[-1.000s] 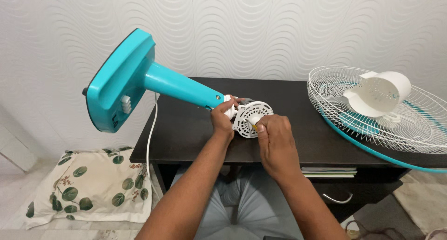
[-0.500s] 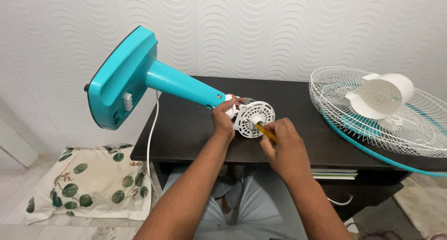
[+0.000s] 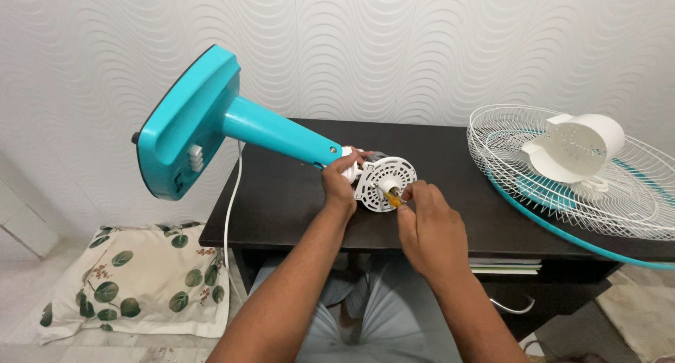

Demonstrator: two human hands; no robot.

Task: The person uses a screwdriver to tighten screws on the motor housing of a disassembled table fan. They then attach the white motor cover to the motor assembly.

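Motor housing, white and round with a slotted face, lies on its side at the front edge of the dark table, its face turned toward the person. The right hand is closed on a yellow-handled screwdriver, whose tip meets the hub at the middle of that face. Just left of it, the left hand is clamped around the white neck joint behind the housing. From that grip the teal fan stand slants up and left, past the table's edge, ending in its flat teal base. A white cord hangs below it. Well to the right of both hands lie wire fan grilles bearing a white rear cover. On the floor, lower left, rests a leaf-print cushion.
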